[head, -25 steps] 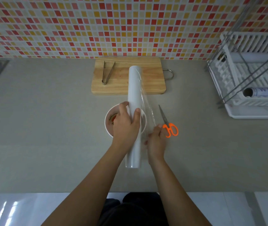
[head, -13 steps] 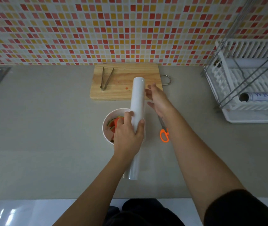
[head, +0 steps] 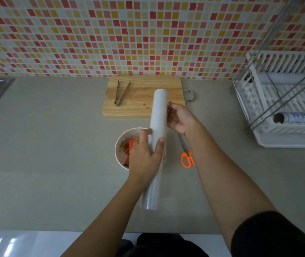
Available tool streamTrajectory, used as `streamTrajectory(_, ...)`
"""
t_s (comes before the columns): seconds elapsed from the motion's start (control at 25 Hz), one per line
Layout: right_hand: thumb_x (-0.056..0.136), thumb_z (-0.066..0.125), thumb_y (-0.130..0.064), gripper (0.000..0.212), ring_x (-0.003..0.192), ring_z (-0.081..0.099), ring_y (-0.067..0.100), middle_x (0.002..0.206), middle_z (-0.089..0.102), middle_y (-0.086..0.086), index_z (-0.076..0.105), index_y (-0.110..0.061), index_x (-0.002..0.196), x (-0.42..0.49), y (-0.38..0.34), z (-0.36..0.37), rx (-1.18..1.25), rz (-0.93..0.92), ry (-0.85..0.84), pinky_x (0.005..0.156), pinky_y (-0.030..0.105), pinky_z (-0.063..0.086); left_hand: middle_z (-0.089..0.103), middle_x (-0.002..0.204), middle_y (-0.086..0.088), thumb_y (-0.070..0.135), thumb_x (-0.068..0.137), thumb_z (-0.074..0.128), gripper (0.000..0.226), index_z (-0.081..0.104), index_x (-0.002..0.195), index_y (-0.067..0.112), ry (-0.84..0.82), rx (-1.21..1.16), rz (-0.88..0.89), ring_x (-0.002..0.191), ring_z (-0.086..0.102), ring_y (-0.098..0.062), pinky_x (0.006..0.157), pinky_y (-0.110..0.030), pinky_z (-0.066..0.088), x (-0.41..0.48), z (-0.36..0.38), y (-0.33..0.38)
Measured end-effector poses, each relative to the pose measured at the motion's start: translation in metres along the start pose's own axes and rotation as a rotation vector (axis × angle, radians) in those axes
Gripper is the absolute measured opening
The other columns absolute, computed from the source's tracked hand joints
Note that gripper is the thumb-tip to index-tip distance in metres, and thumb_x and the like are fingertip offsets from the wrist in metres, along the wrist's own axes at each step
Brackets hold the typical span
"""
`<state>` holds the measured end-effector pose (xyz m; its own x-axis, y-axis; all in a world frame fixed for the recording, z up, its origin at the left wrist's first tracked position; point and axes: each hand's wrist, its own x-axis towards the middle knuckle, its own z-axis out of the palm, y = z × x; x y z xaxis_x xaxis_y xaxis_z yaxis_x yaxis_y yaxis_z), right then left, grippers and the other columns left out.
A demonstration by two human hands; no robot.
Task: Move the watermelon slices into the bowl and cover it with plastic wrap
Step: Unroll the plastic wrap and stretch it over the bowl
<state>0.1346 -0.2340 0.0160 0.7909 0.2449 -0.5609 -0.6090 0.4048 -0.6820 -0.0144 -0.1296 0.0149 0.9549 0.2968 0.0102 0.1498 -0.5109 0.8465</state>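
At nine o'clock of our grip sits the round white bowl (head: 119, 145), red watermelon slices (head: 129, 145) already inside. Our left hand (head: 144, 156) is wrapped closed around the middle of the long white roll of plastic wrap (head: 157, 138), held above the bowl's three o'clock rim. Our right hand (head: 180, 118) lies half open, fingertips touching the roll's far end, holding nothing firmly. We should find the film's loose edge, pinch it, and draw it toward three o'clock, keeping the roll steady. The orange-handled scissors (head: 187, 158) lie near, at four o'clock.
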Motion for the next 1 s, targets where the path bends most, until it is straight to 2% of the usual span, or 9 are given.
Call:
streamTrajectory(0.28, 0.089, 0.053, 0.001, 0.010, 0.059, 0.045, 0.007, 0.070, 0.052, 0.001, 0.057, -0.007, 0.090, 0.008, -0.003, -0.007, 0.023, -0.061, 0.140, 0.046, 0.010, 0.044, 0.061, 0.110, -0.010, 0.036, 0.089, 0.057, 0.039, 0.046, 0.122, 0.018, 0.023, 0.013, 0.016, 0.101, 0.057, -0.027, 0.086, -0.040, 0.045, 0.000, -0.003, -0.006)
streamTrajectory(0.4, 0.088, 0.053, 0.000, 0.022, 0.063, 0.047, 0.008, 0.079, 0.056, 0.001, 0.057, -0.011, 0.107, 0.012, 0.000, -0.006, -0.048, -0.245, 0.358, 0.066, 0.015, 0.045, 0.060, 0.112, -0.012, 0.038, 0.089, 0.056, 0.041, 0.046, 0.124, 0.018, 0.041, 0.081, -0.013, 0.100, 0.057, -0.027, 0.079, -0.033, 0.041, 0.000, -0.001, -0.007)
streamTrajectory(0.48, 0.091, 0.053, -0.014, 0.014, 0.072, 0.051, 0.009, 0.087, 0.057, -0.001, 0.057, -0.017, 0.103, 0.013, 0.003, -0.007, -0.178, -0.372, 0.556, 0.073, 0.023, 0.044, 0.058, 0.114, -0.014, 0.040, 0.090, 0.055, 0.042, 0.047, 0.124, 0.018, 0.064, 0.141, -0.027, 0.099, 0.055, -0.028, 0.074, -0.030, 0.037, -0.001, 0.000, -0.006)
streamTrajectory(0.52, 0.092, 0.050, -0.026, 0.010, 0.070, 0.049, 0.010, 0.083, 0.054, -0.003, 0.054, -0.019, 0.099, 0.011, 0.004, -0.007, -0.216, -0.371, 0.573, 0.067, 0.025, 0.042, 0.057, 0.114, -0.014, 0.041, 0.090, 0.054, 0.042, 0.047, 0.125, 0.019, 0.067, 0.165, -0.020, 0.098, 0.055, -0.028, 0.073, -0.030, 0.035, -0.001, 0.000, -0.006)
streamTrajectory(0.6, 0.091, 0.036, -0.055, 0.041, 0.053, 0.039, 0.010, 0.066, 0.045, -0.005, 0.049, -0.017, 0.088, 0.010, 0.009, -0.007, -0.262, -0.192, 0.449, 0.052, 0.024, 0.032, 0.056, 0.113, -0.013, 0.044, 0.090, 0.052, 0.044, 0.047, 0.127, 0.021, 0.041, 0.206, 0.005, 0.098, 0.054, -0.026, 0.073, -0.028, 0.032, -0.003, 0.000, -0.006)
streamTrajectory(0.68, 0.085, 0.024, -0.070, 0.060, 0.041, 0.044, 0.011, 0.053, 0.053, -0.004, 0.052, -0.018, 0.079, 0.007, 0.012, -0.006, -0.249, 0.004, 0.256, 0.045, 0.021, 0.033, 0.056, 0.113, -0.011, 0.045, 0.090, 0.052, 0.045, 0.046, 0.129, 0.023, 0.017, 0.217, 0.009, 0.098, 0.053, -0.023, 0.074, -0.026, 0.029, -0.004, -0.001, -0.007)
streamTrajectory(0.76, 0.084, 0.025, -0.072, 0.062, 0.045, 0.055, 0.010, 0.051, 0.062, -0.006, 0.056, -0.019, 0.074, 0.006, 0.015, -0.003, -0.254, 0.053, 0.158, 0.047, 0.022, 0.039, 0.057, 0.114, -0.010, 0.045, 0.090, 0.052, 0.045, 0.046, 0.129, 0.022, 0.011, 0.200, 0.005, 0.099, 0.052, -0.022, 0.074, -0.025, 0.029, -0.004, -0.002, -0.007)
streamTrajectory(0.84, 0.088, 0.034, -0.063, 0.050, 0.063, 0.060, 0.009, 0.064, 0.065, -0.010, 0.061, -0.023, 0.076, 0.006, 0.016, 0.000, -0.272, 0.002, 0.200, 0.058, 0.025, 0.042, 0.057, 0.116, -0.011, 0.044, 0.090, 0.052, 0.045, 0.046, 0.128, 0.021, 0.020, 0.179, -0.002, 0.101, 0.053, -0.023, 0.074, -0.025, 0.031, -0.003, -0.003, -0.008)
streamTrajectory(1.0, 0.095, 0.039, -0.040, 0.031, 0.060, 0.051, 0.015, 0.066, 0.054, -0.004, 0.054, -0.019, 0.078, 0.006, 0.025, 0.003, -0.412, -0.387, 0.457, 0.054, 0.025, 0.042, 0.056, 0.118, -0.012, 0.043, 0.091, 0.052, 0.044, 0.047, 0.128, 0.020, 0.017, 0.174, -0.016, 0.099, 0.050, -0.021, 0.074, -0.025, 0.031, -0.005, -0.004, -0.008)
